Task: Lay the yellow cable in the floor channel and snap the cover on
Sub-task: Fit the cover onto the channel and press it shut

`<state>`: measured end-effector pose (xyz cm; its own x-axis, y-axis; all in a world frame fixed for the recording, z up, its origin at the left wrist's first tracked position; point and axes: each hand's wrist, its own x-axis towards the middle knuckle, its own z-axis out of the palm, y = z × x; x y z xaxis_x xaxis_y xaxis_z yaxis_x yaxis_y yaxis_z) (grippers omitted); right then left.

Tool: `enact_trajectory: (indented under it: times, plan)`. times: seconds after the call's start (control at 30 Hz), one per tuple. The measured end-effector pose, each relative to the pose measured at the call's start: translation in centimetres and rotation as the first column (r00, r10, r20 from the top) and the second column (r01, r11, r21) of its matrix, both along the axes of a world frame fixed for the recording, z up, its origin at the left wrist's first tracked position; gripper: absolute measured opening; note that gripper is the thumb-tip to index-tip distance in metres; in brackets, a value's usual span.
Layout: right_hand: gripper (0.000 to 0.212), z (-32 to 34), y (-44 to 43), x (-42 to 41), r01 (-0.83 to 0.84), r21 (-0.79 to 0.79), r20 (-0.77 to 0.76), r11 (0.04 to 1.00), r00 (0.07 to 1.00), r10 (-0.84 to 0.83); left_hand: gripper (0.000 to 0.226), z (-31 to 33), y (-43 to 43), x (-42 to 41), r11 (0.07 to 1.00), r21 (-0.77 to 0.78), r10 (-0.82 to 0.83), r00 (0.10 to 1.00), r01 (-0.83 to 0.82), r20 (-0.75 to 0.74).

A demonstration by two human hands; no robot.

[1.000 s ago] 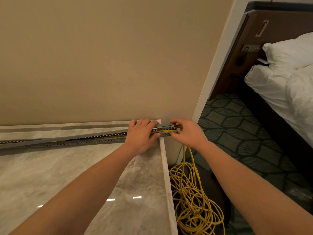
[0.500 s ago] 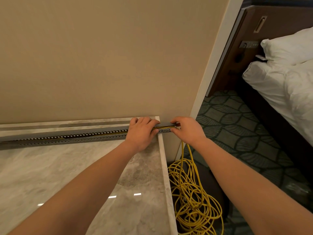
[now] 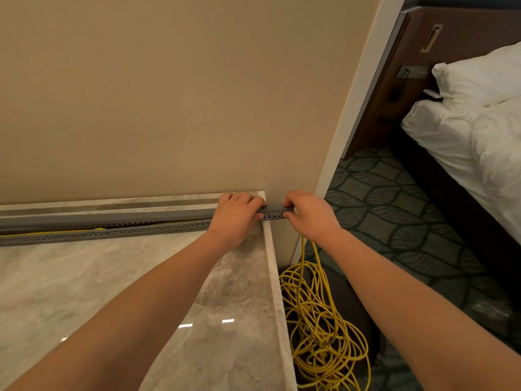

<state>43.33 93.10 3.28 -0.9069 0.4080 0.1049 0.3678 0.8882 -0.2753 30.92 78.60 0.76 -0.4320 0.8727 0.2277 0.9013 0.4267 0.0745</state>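
A grey slotted floor channel (image 3: 112,232) runs along the foot of the beige wall on the marble floor. Its grey cover (image 3: 107,218) lies over it, seated at the right end and gaping slightly toward the left. The yellow cable (image 3: 56,232) shows in that gap at far left. It leaves the channel's right end and drops to a loose coil (image 3: 321,328). My left hand (image 3: 236,218) presses on the cover near the right end. My right hand (image 3: 307,215) pinches the very end of channel and cover.
The marble floor (image 3: 84,292) ends at a raised white edge (image 3: 277,292); beyond it lies patterned dark carpet (image 3: 394,221). A wall corner (image 3: 338,165) stands right behind my right hand. A bed with white linen (image 3: 473,142) and a wooden headboard panel fill the right.
The yellow cable visible between my hands a second ago is now hidden under the grey cover at the right end. Both hands stay at that end; the camera has shifted slightly.
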Motion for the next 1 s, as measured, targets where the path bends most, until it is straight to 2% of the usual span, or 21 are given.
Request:
enact_trajectory:
  times: [0.1,0.2,0.27,0.37,0.5,0.6,0.8,0.9,1.0]
  plan:
    - [0.007,-0.1,-0.2,0.0,-0.023,0.044,0.004,0.999,1.000,0.023,0.030,0.3,0.1,0.0,0.999,-0.029,-0.019,0.999,0.018,-0.045]
    - [0.006,-0.3,-0.4,0.2,-0.036,0.064,-0.014,0.997,0.999,0.037,0.034,0.6,0.7,0.7,1.000,-0.014,-0.026,0.998,0.027,0.055]
    - [0.006,-0.4,-0.4,0.2,-0.044,0.074,-0.021,0.996,0.999,0.046,0.037,0.8,1.3,1.2,0.999,-0.037,-0.017,0.997,0.020,0.070]
    - [0.007,-0.6,-0.3,0.2,-0.059,0.109,-0.033,0.992,0.997,0.063,0.036,0.4,1.8,1.7,0.998,-0.059,-0.013,1.000,0.012,-0.018]
    - [0.007,-1.3,-0.3,0.3,-0.083,0.203,-0.052,0.976,0.994,0.096,0.030,-0.4,1.5,2.0,1.000,-0.004,-0.030,0.990,0.029,-0.136]
    - [0.006,-2.0,-0.1,0.4,-0.115,0.311,-0.085,0.944,0.985,0.148,0.037,-1.6,1.4,2.0,0.998,0.051,-0.030,0.972,0.043,-0.233]
    - [0.013,-2.1,-0.1,0.2,-0.154,0.464,-0.124,0.872,0.964,0.236,0.041,-2.3,1.2,2.3,0.990,0.141,0.007,0.975,0.025,-0.222]
    - [0.022,-1.1,-0.1,-0.5,-0.191,0.464,-0.084,0.865,0.962,0.258,0.040,-2.4,1.2,2.3,0.982,0.186,0.005,0.982,0.032,-0.191]
    - [0.036,0.7,-0.9,-1.9,-0.175,0.253,0.107,0.951,0.982,0.153,0.041,-2.5,1.2,2.3,0.975,0.217,-0.004,0.989,0.037,-0.150]
